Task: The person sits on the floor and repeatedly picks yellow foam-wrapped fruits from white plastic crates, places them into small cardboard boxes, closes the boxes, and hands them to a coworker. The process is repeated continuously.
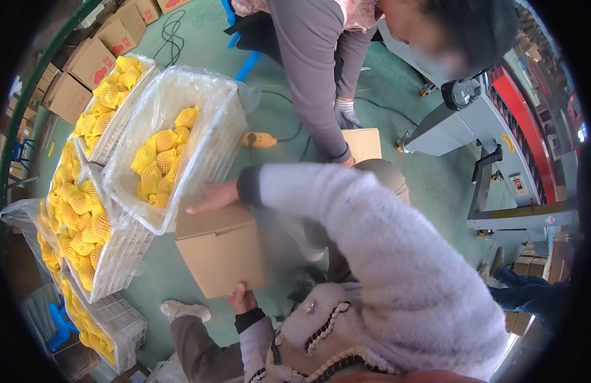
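Observation:
A closed brown cardboard box [222, 258] is between my hands, its lid flap tucked in at the front edge. My left hand [242, 298] grips its near lower edge, most of the fingers hidden beneath. Across the far top edge lies my right hand [216, 196], thumb over the lid and the other fingers slightly blurred. What supports the box from below is hidden. Just beyond it stands a white plastic crate [228, 127], lined with clear film and partly filled with yellow net-wrapped fruit [161, 159].
More crates of net-wrapped fruit [78, 210] stand at the left. Opposite me, a co-worker's gloved hand [348, 115] is near another cardboard box [362, 143]. A yellow power socket [259, 140] with a cable lies on the green floor. A grey roller machine [461, 127] stands at the right.

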